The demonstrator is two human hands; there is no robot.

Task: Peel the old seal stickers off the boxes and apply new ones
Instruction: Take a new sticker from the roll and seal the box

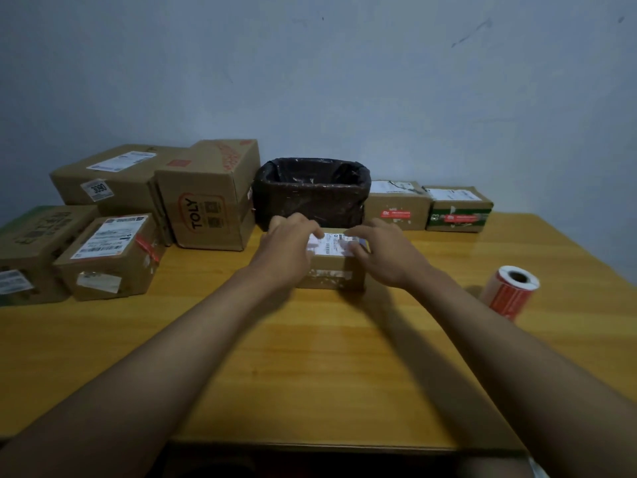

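Observation:
A small cardboard box (pixel 331 270) with a white shipping label (pixel 333 246) on top sits mid-table. My left hand (pixel 287 250) grips the box's left side, fingers curled over its top edge. My right hand (pixel 382 251) holds the right side, fingertips on the label. A roll of red seal stickers (pixel 510 293) lies on its side at the right, apart from both hands.
Several cardboard boxes (pixel 110 253) are stacked at the left, one marked TOLY (pixel 206 205). A bin lined with a black bag (pixel 312 194) stands behind the small box. Two more boxes (pixel 398 207) with red stickers stand at the back right. The wooden table (pixel 310 357) ends near me.

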